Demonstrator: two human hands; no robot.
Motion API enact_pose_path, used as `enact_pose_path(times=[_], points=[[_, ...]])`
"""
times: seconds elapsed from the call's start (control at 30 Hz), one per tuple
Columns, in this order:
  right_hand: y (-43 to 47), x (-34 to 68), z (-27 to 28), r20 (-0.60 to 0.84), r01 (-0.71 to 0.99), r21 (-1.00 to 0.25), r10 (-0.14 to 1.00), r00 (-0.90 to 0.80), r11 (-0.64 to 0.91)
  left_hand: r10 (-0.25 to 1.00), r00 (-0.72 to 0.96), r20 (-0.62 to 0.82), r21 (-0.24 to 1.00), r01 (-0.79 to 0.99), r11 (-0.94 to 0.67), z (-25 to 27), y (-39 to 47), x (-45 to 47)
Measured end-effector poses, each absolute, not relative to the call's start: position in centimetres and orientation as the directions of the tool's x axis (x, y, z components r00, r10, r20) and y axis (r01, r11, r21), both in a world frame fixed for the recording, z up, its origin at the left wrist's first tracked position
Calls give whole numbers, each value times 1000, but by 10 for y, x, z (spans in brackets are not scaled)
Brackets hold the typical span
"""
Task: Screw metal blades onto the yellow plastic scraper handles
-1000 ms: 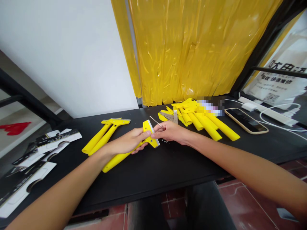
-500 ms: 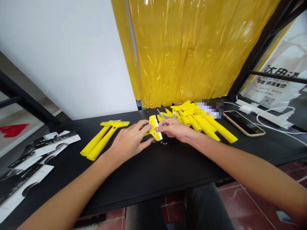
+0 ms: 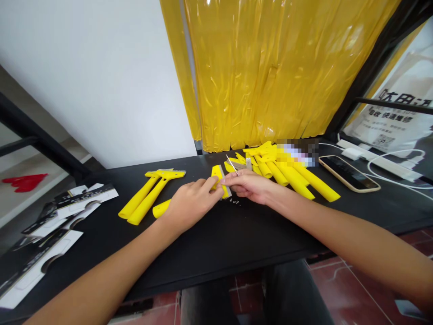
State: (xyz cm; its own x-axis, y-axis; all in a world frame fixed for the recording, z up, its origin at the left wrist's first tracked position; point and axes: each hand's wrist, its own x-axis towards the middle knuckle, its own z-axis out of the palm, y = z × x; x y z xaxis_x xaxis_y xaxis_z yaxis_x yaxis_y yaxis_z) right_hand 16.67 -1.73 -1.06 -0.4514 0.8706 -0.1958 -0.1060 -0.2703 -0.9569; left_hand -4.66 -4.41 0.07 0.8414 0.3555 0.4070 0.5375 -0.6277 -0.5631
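Note:
My left hand [image 3: 194, 198] is closed over a yellow scraper [image 3: 217, 171], its fingers curled at the wide head. The end of that scraper's handle shows to the left of my wrist. My right hand [image 3: 252, 185] pinches at the metal-edged side of the head, and a thin metal rod [image 3: 232, 164] sticks up from its fingers; the rod's kind cannot be made out. Small screws [image 3: 234, 201] lie on the black table just below the head. To the left, two yellow scrapers [image 3: 154, 192] lie side by side.
Several yellow scrapers [image 3: 287, 174] are piled behind my right hand. A phone [image 3: 348, 174] lies at the right near a white power strip [image 3: 379, 160] and cables. Black-and-white cards [image 3: 61, 253] are spread at the left. A yellow plastic curtain [image 3: 270, 76] hangs behind the table [image 3: 216, 253].
My left fingers have curled in closer over the scraper's head, and its handle end now shows left of my wrist. The right hand stays at the head. The view has shifted slightly.

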Motion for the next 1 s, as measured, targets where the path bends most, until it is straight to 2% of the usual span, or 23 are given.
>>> enact_pose_path(times=[0.1, 0.17, 0.2, 0.27, 0.33, 0.4, 0.47, 0.57, 0.67, 0.87, 1.0], points=[[-19, 164, -8, -187, -102, -961, 873, -450, -258, 383, 839, 386, -558, 543, -627, 2, -45, -46], [-17, 164, -5, -149, -150, -962, 903, -403, -226, 456, 794, 402, -460, 606, -649, 5, -43, -49], [-15, 166, -3, -125, -170, -966, 925, -359, -196, 511, 748, 422, -363, 657, -661, 6, -41, -51], [-10, 173, 0, -57, -124, -988, 970, -237, -88, 632, 604, 486, -63, 745, -664, 9, -36, -56], [-5, 182, 2, 101, 77, -991, 991, -83, 108, 742, 407, 532, 332, 706, -625, 12, -29, -61], [-1, 192, 3, 333, 355, -878, 942, -27, 321, 850, 237, 471, 687, 506, -521, 14, -20, -65], [1, 200, 2, 427, 538, -720, 891, -154, 438, 924, 152, 351, 885, 269, -380, 15, -11, -68], [2, 203, -3, 244, 649, -600, 880, -408, 468, 980, 91, 177, 983, 35, -181, 14, -1, -70], [2, 197, -11, 103, 738, -532, 897, -429, 414, 995, 100, 28, 997, -68, -21, 9, 3, -68], [2, 184, -25, 144, 782, -470, 909, -390, 410, 971, 228, -68, 991, -97, 92, -8, 7, -64], [3, 187, -24, 125, 726, -564, 910, -396, 394, 950, 305, -73, 988, -110, 111, -15, 12, -66]])
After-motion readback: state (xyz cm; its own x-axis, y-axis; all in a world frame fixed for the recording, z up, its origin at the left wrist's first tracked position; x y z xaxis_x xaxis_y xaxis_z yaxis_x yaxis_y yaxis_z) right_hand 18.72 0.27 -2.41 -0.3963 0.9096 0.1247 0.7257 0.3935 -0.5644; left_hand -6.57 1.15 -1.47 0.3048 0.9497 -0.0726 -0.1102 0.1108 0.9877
